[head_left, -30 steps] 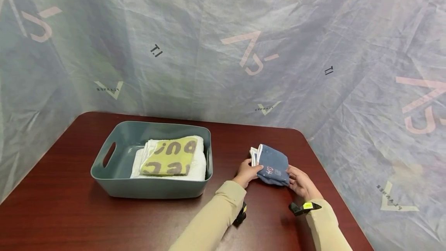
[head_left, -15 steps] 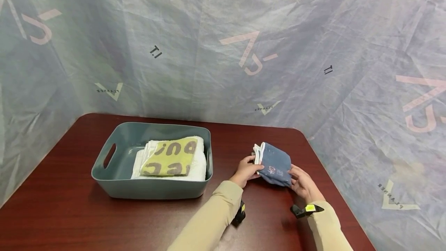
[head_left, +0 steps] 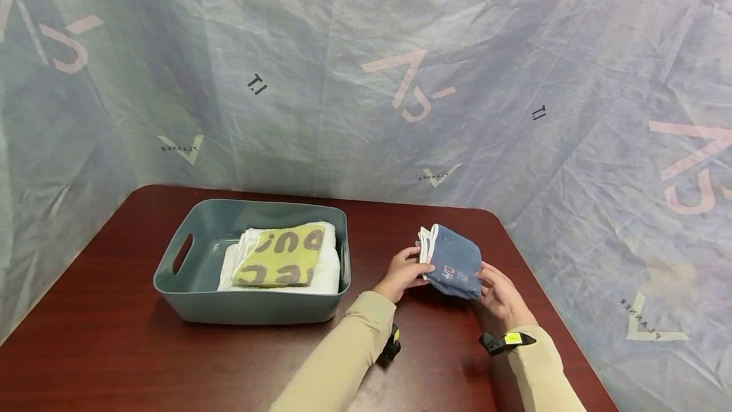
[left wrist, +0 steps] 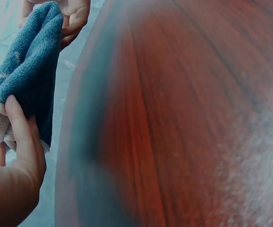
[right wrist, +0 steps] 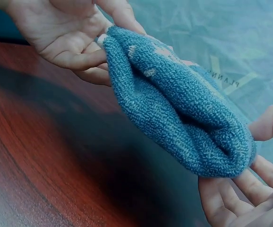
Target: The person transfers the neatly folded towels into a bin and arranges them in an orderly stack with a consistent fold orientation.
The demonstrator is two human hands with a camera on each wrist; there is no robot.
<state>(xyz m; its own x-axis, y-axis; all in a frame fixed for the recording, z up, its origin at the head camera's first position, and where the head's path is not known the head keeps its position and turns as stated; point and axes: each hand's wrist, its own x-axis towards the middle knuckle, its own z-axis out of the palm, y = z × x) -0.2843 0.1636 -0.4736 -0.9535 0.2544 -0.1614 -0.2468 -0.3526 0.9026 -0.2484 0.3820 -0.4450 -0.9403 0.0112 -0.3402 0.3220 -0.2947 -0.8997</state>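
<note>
A folded blue towel [head_left: 455, 260] with white edges and small pink lettering is held up over the right part of the table. My left hand [head_left: 402, 274] pinches its white-edged side, thumb on top and fingers beneath, as the left wrist view shows on the towel [left wrist: 30, 75]. At the opposite side my right hand [head_left: 501, 292] grips the towel's folded end, thumb above and fingers below. In the right wrist view the thick rolled layers of the towel [right wrist: 174, 109] show between both hands, with a shadow on the table under it.
A grey-green basin [head_left: 246, 308] with cut-out handles stands on the left of the dark red table [head_left: 91, 336]. Inside lie a folded white towel [head_left: 327, 272] and, on it, a yellow towel [head_left: 280, 256] with brown letters. A grey printed sheet [head_left: 320, 81] hangs behind.
Both hands have lifted the blue towel slightly and shifted it a little to the right and away from me. The basin and its towels have stayed put.
</note>
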